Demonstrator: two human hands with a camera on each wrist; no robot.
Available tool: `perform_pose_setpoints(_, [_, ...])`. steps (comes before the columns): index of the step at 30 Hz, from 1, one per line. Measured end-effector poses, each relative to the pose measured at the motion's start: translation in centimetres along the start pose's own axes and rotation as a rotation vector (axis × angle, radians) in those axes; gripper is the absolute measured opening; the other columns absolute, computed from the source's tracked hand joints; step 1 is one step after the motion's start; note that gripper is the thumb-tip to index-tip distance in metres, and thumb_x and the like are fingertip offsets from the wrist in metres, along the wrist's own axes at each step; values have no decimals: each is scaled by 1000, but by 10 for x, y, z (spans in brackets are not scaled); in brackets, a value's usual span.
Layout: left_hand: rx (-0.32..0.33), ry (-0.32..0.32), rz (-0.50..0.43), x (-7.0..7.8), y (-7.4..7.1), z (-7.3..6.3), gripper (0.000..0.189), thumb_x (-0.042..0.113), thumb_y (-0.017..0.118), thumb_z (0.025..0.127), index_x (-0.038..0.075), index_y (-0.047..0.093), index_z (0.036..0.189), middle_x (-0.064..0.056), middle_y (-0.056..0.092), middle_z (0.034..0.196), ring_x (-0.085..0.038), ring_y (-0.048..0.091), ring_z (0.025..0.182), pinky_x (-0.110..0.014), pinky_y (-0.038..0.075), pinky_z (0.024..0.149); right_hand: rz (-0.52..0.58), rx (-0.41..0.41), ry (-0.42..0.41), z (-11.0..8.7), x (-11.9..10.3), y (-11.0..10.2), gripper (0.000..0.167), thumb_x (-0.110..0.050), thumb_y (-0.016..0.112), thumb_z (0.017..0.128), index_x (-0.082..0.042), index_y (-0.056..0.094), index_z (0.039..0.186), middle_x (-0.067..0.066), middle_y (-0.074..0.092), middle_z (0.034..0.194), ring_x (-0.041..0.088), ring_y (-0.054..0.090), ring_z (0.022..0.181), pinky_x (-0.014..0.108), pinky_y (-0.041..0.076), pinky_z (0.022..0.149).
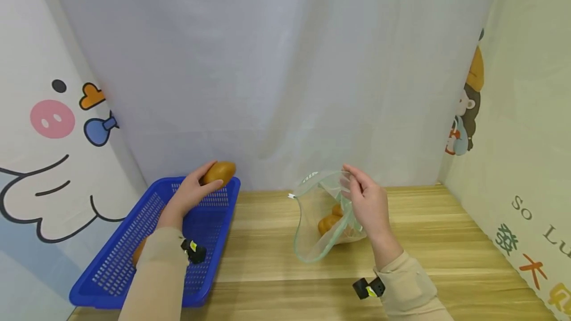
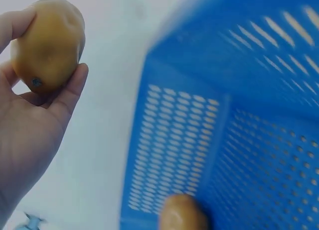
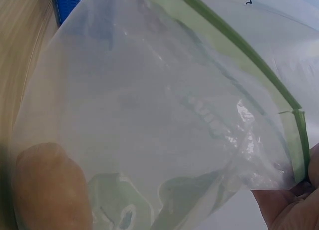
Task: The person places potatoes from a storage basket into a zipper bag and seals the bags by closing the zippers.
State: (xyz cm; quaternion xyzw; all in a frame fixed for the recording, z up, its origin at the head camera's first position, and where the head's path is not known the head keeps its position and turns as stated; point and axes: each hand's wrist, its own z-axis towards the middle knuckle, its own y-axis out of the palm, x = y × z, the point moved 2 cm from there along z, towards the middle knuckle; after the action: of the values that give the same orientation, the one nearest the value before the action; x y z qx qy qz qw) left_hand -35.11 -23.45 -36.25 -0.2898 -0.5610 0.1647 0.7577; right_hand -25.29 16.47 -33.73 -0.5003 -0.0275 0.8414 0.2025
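My left hand grips a glossy yellow-brown potato above the far end of the blue plastic basket. In the left wrist view the thumb and fingers wrap the potato, which has a small dark spot at its lower end. Another potato lies in the basket, mostly behind my forearm in the head view. My right hand pinches the rim of a clear zip bag with a green edge, its mouth standing open. Inside the bag are potatoes, seen partly through the film; their exact number is unclear.
The wood-grain table spreads between basket and bag. A pale curtain hangs behind it, with printed panels on both sides. A small black camera is worn on each wrist.
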Motion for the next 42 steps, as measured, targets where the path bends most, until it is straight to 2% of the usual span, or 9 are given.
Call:
perform_pose_setpoints(10, [10, 115, -117, 46, 9, -2, 68, 23, 62, 99, 12, 28, 157, -23, 38, 150, -39, 51, 120, -50, 44, 95, 1, 1, 10, 0, -1, -1, 33, -6, 45, 105, -1, 61, 133, 18, 66, 124, 30, 68, 106, 29, 58, 76])
perform_pose_setpoints(17, [-36, 201, -171, 76, 25, -13, 66, 18, 61, 99, 13, 30, 157, -21, 37, 150, -37, 50, 122, -49, 47, 95, 6, 0, 7, 0, 0, -1, 33, -6, 45, 105, 0, 61, 133, 18, 66, 124, 31, 68, 106, 28, 57, 76])
perform_pose_setpoints(23, [-74, 314, -116, 98, 43, -20, 63, 14, 62, 98, 9, 34, 155, -22, 41, 145, -35, 50, 121, -49, 47, 95, 9, 0, 7, 1, 0, -1, 33, -6, 46, 104, 0, 61, 133, 19, 65, 124, 31, 68, 106, 28, 57, 76])
perform_pose_setpoints(29, [-81, 339, -70, 119, 61, -28, 64, 16, 66, 96, 10, 37, 153, -22, 45, 141, -34, 52, 118, -47, 49, 92, 9, -3, 3, 1, 0, 0, 33, -5, 45, 104, 0, 61, 133, 20, 65, 124, 32, 67, 106, 29, 57, 77])
perform_pose_setpoints(32, [-73, 376, -39, 130, 70, -32, 65, 16, 68, 94, 10, 39, 152, -21, 47, 141, -33, 52, 117, -47, 48, 92, 4, -1, -1, 1, 1, 1, 33, -5, 46, 104, 0, 61, 133, 19, 65, 124, 31, 68, 106, 28, 57, 77])
perform_pose_setpoints(39, [-84, 528, -14, 152, 95, -42, 65, 12, 70, 91, 3, 42, 149, -20, 51, 135, -31, 53, 113, -45, 50, 90, -5, 6, -6, 2, 1, 2, 32, -5, 46, 104, 1, 62, 132, 20, 66, 122, 32, 68, 105, 30, 57, 77])
perform_pose_setpoints(42, [-88, 569, 8, 158, 106, -46, 66, 13, 71, 90, 2, 41, 149, -21, 50, 135, -30, 55, 110, -43, 52, 86, 2, 7, -4, 3, 1, 2, 32, -6, 46, 104, 0, 62, 131, 21, 66, 121, 33, 68, 105, 31, 58, 77])
